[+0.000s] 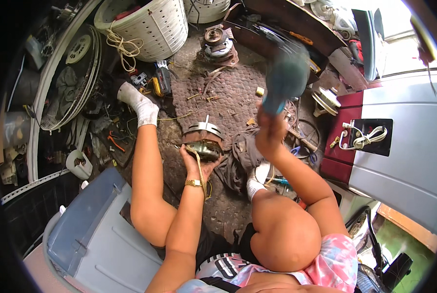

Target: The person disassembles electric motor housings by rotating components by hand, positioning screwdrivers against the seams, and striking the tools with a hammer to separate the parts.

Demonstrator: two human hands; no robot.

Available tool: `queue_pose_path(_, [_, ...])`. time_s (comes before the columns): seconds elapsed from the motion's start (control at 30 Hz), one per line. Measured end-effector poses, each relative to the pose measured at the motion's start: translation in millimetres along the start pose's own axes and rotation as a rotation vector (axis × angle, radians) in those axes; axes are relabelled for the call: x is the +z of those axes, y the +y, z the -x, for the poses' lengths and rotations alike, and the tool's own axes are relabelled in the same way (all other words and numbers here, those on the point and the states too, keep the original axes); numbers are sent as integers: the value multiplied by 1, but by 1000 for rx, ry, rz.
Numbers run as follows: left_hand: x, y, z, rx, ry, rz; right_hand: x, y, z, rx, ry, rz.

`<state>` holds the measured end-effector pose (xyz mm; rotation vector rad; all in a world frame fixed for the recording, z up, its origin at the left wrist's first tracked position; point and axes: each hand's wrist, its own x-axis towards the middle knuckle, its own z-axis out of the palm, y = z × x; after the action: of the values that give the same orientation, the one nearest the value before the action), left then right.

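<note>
Motor (205,148), near centre, cradled in left hand (205,168), shaft (207,118) pointed to 12 o'clock, probably for steadiness. Blurred teal tool (288,73) gripped in right hand (271,131), held clear between motor's 1 and 2 o'clock. Mat (233,100) laid beyond, likely as floor padding.

Pink tie-dye shirt (335,259), gold wristwatch (194,183), white socks (147,111).
</note>
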<state>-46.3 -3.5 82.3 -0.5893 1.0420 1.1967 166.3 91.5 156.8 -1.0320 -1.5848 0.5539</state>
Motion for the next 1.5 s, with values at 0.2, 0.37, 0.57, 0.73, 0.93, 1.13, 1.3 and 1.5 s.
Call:
queue_pose_path(0.2, [-2, -12, 1, 20, 42, -112, -65, 160, 110, 487, -634, 764])
queue_pose_path(0.37, [-9, -14, 2, -26, 3, -160, -49, 150, 90, 86, -351, 753])
queue_pose_path(0.57, [0, -35, 1, -5, -217, -137, 43, 77, 37, 1190, -42, -928])
queue_pose_path(0.73, [-10, -37, -4, 237, -331, -322, 55, 58, -7, 1487, 286, -1101])
queue_pose_path(0.93, [-1, -33, 8, 149, -391, -292, 39, 59, -8, 1146, 60, -1554])
queue_pose_path(1.13, [-6, -16, -3, -128, -470, -181, 38, 23, -20, 898, -518, -1691])
queue_pose_path(1.3, [6, -17, -22, -215, -432, -191, 50, -3, 11, 563, -180, -927])
queue_pose_path(1.5, [-16, 51, -68, 459, -272, -561, 77, 39, 42, 316, -103, -462])
